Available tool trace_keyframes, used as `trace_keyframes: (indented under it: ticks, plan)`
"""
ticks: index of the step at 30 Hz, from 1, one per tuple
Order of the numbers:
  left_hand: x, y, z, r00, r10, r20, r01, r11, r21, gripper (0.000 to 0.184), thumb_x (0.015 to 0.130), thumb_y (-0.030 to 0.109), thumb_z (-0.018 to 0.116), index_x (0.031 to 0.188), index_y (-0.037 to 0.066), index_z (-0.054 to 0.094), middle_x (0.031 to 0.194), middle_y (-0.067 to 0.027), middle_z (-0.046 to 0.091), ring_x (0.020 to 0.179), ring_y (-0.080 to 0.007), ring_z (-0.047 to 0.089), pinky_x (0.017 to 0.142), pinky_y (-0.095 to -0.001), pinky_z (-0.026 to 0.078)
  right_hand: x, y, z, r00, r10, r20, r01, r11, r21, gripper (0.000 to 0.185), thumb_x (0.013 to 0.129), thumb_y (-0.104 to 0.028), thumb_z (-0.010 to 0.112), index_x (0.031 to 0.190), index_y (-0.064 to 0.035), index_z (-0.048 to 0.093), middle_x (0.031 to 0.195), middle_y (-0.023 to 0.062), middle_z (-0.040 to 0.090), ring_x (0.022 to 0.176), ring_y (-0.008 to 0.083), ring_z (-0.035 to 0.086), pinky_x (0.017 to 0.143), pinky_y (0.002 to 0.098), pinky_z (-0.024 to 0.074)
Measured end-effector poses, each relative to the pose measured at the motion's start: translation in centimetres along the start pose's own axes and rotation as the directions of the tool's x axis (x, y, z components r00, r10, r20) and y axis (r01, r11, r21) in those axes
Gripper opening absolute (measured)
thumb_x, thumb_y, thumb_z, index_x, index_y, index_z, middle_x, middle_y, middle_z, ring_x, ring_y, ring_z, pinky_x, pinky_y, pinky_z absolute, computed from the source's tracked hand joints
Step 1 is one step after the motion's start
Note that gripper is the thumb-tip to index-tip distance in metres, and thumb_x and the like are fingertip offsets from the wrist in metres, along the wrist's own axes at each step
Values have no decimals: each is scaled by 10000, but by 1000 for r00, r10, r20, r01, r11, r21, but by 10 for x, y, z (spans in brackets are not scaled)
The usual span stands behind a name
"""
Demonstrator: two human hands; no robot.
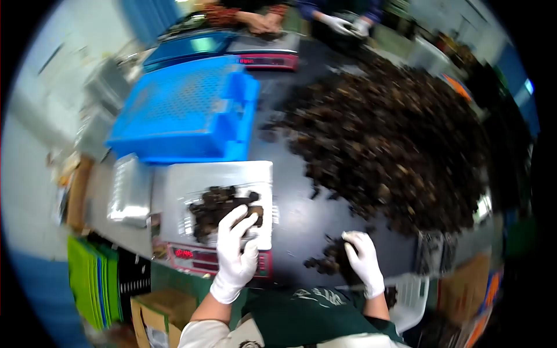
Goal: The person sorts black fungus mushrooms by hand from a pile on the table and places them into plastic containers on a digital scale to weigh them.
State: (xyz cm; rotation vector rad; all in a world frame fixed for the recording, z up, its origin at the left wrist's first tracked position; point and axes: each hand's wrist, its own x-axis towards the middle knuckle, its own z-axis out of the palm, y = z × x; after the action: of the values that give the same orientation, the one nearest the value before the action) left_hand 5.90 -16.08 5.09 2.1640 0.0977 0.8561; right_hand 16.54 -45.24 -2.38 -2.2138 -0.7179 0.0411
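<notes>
Dark pieces (217, 211) are found on the scale (264, 174), near left, their spread slightly longer left to right; no pointing end is discerned. Their near-right edge is met by the left hand (237, 252), fingers parted. The right hand (364, 264) is held apart, beside a small pile (325, 264); its grip cannot be told.

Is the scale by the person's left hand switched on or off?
On: red digits glow on the front panel of the scale, which has dark pieces on top.
</notes>
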Motion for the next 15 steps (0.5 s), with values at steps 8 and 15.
trace_keyframes:
  ticks: [8, 15]
  plan:
    - [-45, 11, 86, 691, -89, 717, 74, 996, 52, 604, 843, 261, 672, 1367, 47, 460, 1383, -263, 400, 1271, -417, 407, 1076, -448, 338, -39, 53, -49, 955, 185, -231, -241, 939, -246, 252, 778, -96, 649, 1026, -55, 673, 994, 123, 654, 939, 315, 588, 847, 395, 471]
    - [-80, -15, 127, 637, -44, 770, -39, 995, 89, 642, 724, 257, 760, 1285, 57, 520, 1235, -199, 494, 1117, -354, 488, 957, -423, 424, -39, 52, -27, 971, 206, -122, -221, 966, -131, 211, 797, -78, 636, 1003, -83, 679, 949, 105, 651, 897, 293, 608, 807, 371, 489]
